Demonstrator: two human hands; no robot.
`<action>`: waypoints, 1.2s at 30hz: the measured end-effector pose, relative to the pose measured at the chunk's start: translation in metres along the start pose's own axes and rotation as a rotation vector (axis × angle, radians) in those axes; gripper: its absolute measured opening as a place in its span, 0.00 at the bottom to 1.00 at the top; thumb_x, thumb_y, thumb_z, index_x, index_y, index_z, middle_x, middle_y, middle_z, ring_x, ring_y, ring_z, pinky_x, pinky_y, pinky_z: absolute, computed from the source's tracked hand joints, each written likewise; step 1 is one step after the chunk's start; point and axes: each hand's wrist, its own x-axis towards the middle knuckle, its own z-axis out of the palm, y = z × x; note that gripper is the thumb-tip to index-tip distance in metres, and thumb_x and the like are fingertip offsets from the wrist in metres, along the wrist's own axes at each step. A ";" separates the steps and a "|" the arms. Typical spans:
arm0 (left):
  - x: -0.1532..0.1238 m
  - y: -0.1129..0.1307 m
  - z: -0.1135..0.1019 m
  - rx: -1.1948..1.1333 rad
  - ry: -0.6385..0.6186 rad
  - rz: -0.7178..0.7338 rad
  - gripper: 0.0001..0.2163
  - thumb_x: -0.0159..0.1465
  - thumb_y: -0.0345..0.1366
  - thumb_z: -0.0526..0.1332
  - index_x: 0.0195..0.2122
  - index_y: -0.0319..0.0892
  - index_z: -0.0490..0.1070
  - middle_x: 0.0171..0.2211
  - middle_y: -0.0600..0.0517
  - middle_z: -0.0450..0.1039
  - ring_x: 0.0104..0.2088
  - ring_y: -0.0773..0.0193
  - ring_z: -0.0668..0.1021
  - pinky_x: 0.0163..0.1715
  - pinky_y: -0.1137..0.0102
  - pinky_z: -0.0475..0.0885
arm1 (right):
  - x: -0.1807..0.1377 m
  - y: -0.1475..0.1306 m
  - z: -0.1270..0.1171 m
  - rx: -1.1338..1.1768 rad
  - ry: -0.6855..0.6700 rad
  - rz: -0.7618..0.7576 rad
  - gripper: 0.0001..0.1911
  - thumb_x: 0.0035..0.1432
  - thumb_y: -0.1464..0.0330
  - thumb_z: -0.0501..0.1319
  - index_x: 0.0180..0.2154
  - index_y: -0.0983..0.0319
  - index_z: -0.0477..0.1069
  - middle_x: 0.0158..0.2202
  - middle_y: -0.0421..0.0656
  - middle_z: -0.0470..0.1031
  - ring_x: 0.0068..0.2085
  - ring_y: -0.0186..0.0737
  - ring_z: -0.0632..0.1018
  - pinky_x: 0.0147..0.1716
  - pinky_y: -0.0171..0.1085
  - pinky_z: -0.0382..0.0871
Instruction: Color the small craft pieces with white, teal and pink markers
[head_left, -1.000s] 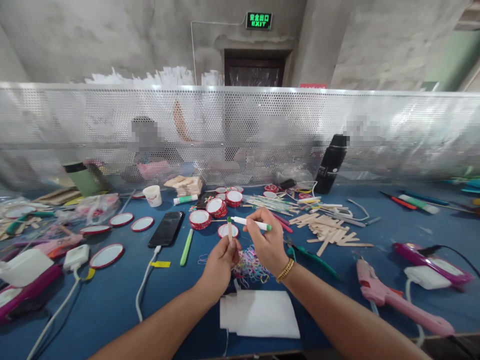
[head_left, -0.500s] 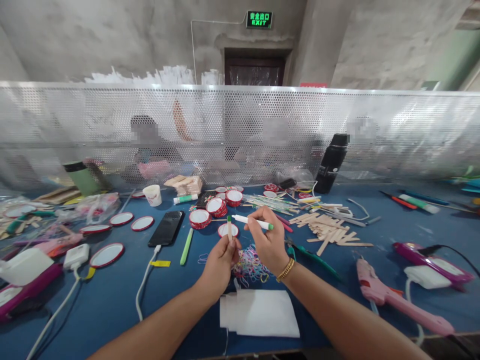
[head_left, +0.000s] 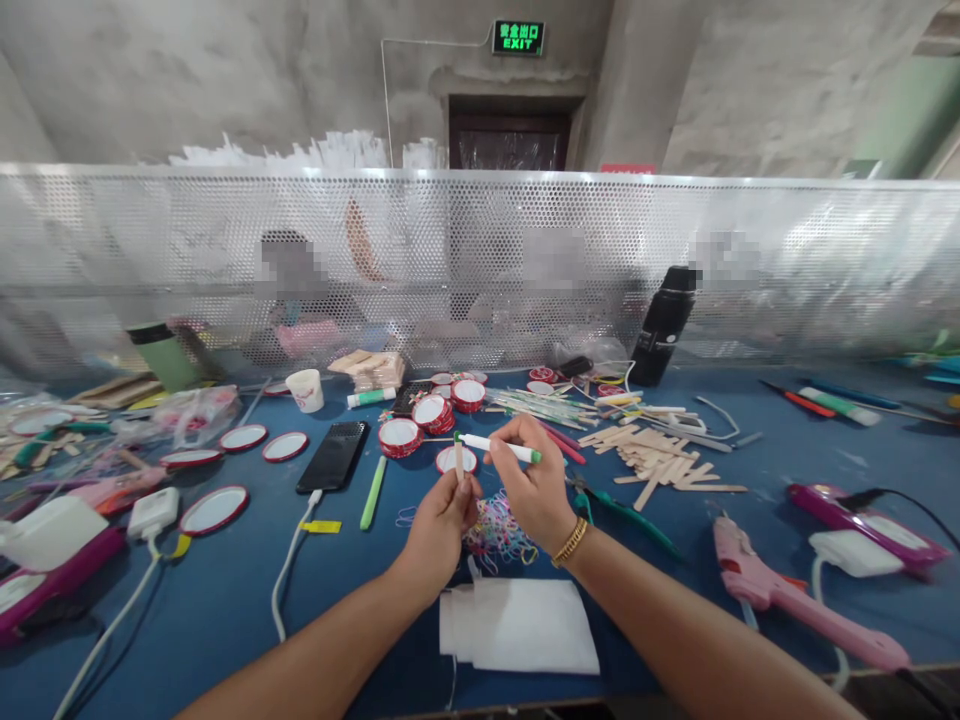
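Observation:
My left hand [head_left: 444, 515] pinches a wooden craft stick [head_left: 460, 465] upright, its top end coloured green. In my right hand [head_left: 534, 475] is a white marker with a green end [head_left: 495, 447], held like a pen. The marker's tip meets the green top of the stick. Behind the stick lies a round red-rimmed white disc [head_left: 448, 460]. A pile of colourful small rubber bands [head_left: 499, 530] sits under and between my hands. Nearer to me rests a white cloth-like pouch [head_left: 532, 627].
Loose craft sticks [head_left: 660, 455] and green-handled pliers [head_left: 634, 520] lie right, with a pink glue gun [head_left: 795, 590] nearer the edge. A black bottle [head_left: 664, 325] stands by the perforated metal screen [head_left: 480, 270]. Left are a phone [head_left: 334, 457], a paper cup [head_left: 304, 391] and cables.
My right hand has shifted slightly left, bringing the marker's tip from just beside the stick's green top onto it. My left hand and the stick have stayed in place.

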 end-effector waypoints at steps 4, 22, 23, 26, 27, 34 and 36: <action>0.000 0.001 0.000 0.006 0.021 -0.006 0.25 0.55 0.62 0.63 0.28 0.42 0.65 0.16 0.61 0.53 0.18 0.72 0.54 0.19 0.73 0.47 | 0.001 0.000 0.000 -0.004 0.016 -0.003 0.07 0.61 0.69 0.56 0.29 0.58 0.66 0.27 0.40 0.71 0.31 0.40 0.71 0.34 0.40 0.63; 0.000 -0.002 0.002 -0.022 0.048 -0.011 0.25 0.53 0.61 0.65 0.27 0.42 0.64 0.16 0.61 0.54 0.19 0.72 0.56 0.20 0.74 0.49 | -0.001 -0.001 0.000 -0.006 -0.014 -0.009 0.06 0.60 0.69 0.56 0.29 0.58 0.66 0.26 0.39 0.71 0.31 0.40 0.71 0.33 0.40 0.63; 0.000 -0.002 0.002 -0.019 0.051 -0.011 0.25 0.53 0.61 0.65 0.27 0.42 0.64 0.16 0.61 0.54 0.19 0.72 0.56 0.20 0.74 0.49 | 0.000 -0.001 0.000 -0.010 -0.015 -0.006 0.07 0.60 0.69 0.56 0.29 0.58 0.65 0.26 0.39 0.71 0.31 0.40 0.71 0.33 0.40 0.63; 0.000 0.000 0.001 -0.007 0.042 -0.006 0.25 0.54 0.61 0.63 0.27 0.42 0.64 0.16 0.61 0.53 0.19 0.72 0.55 0.20 0.73 0.49 | 0.000 -0.002 -0.001 -0.015 -0.001 -0.009 0.07 0.61 0.69 0.56 0.28 0.58 0.65 0.26 0.39 0.70 0.30 0.39 0.70 0.32 0.39 0.63; 0.000 0.001 0.001 -0.003 0.036 -0.007 0.25 0.54 0.62 0.63 0.27 0.42 0.64 0.16 0.61 0.53 0.18 0.72 0.55 0.20 0.73 0.49 | 0.000 -0.003 -0.001 -0.014 0.003 -0.011 0.08 0.61 0.69 0.56 0.28 0.58 0.65 0.26 0.39 0.70 0.30 0.39 0.70 0.32 0.39 0.63; 0.000 0.000 0.003 -0.021 0.056 -0.015 0.26 0.51 0.62 0.65 0.27 0.42 0.63 0.17 0.62 0.52 0.19 0.73 0.55 0.21 0.74 0.49 | -0.001 -0.004 0.000 -0.005 -0.010 -0.007 0.07 0.60 0.69 0.56 0.29 0.58 0.65 0.25 0.39 0.70 0.31 0.39 0.71 0.33 0.39 0.64; 0.000 0.001 0.003 -0.025 0.061 -0.011 0.26 0.52 0.62 0.65 0.27 0.42 0.64 0.17 0.62 0.52 0.19 0.73 0.56 0.21 0.74 0.49 | 0.000 -0.003 0.000 -0.009 -0.010 -0.011 0.07 0.60 0.70 0.56 0.28 0.58 0.65 0.25 0.39 0.70 0.30 0.39 0.71 0.32 0.39 0.63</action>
